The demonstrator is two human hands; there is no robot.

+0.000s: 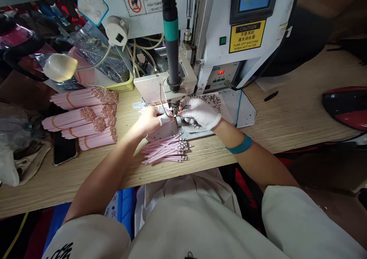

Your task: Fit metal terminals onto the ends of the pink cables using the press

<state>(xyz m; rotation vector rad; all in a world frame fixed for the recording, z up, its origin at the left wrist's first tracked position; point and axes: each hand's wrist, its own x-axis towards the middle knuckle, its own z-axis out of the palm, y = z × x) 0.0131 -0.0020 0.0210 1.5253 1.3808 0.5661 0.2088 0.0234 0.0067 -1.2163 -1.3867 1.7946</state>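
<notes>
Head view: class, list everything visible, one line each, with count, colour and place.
soldering machine: one, white, back of bench
soldering iron: one, black and green, upright, centre
bundled cables: several bundles, pink, left on bench
loose cables: one pile, pink, bench front, centre
phone: one, black, left near bench edge
bench: one, pale wood
wristband: one, teal, right wrist
left hand: bare, white fingertip covers, under iron tip
right hand: white glove, under iron tip

Left hand (pixel 149 119) and gloved right hand (pixel 202 114) at soldering tip (pixel 174 107) (pink cables (pixel 164 150) below)
</notes>
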